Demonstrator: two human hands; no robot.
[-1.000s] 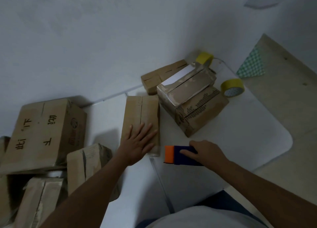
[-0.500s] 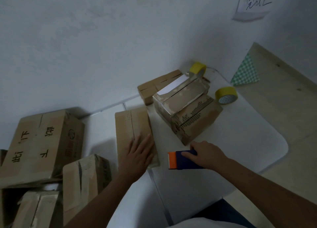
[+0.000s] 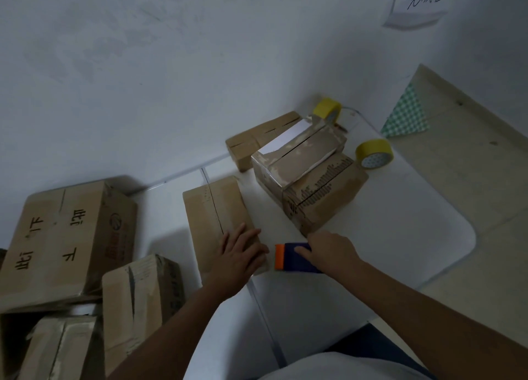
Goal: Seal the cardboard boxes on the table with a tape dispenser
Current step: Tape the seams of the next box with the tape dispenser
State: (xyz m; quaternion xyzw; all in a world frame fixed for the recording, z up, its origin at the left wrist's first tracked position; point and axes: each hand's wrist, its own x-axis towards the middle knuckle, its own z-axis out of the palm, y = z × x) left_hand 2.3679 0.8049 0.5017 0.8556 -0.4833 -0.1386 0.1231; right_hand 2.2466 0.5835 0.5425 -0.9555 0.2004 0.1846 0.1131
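Flat cardboard box (image 3: 218, 222) lies at the middle of the white worktop (image 3: 400, 236), long side running away from the person, its top seam open as a dark line. Left hand (image 3: 241, 261) rests palm-down on the near end of this box, fingers straight and spread, pressing the flaps. Just right of the box, right hand (image 3: 333, 254) grips a tape dispenser (image 3: 288, 256), fingers curled over its dark blue body; the orange end faces the box and sits close to its near right corner, a small gap showing between them.

Beyond the dispenser, right of the flat box: two stacked boxes (image 3: 308, 176), the upper one with worn, peeling paper on top, the lower one with frayed torn tape along its seam. Behind that stack, against the wall, a long narrow box (image 3: 257, 139). Right of the stack, a yellow tape roll (image 3: 374, 153) lies on the worktop; a second yellow roll (image 3: 327, 111) sits behind the stack near the wall.

Left of the flat box, a large box (image 3: 65, 242) with printed characters, and smaller boxes (image 3: 140, 299) piled nearer the person. Paper note (image 3: 420, 2) with handwriting hangs on the wall high above the tape rolls.
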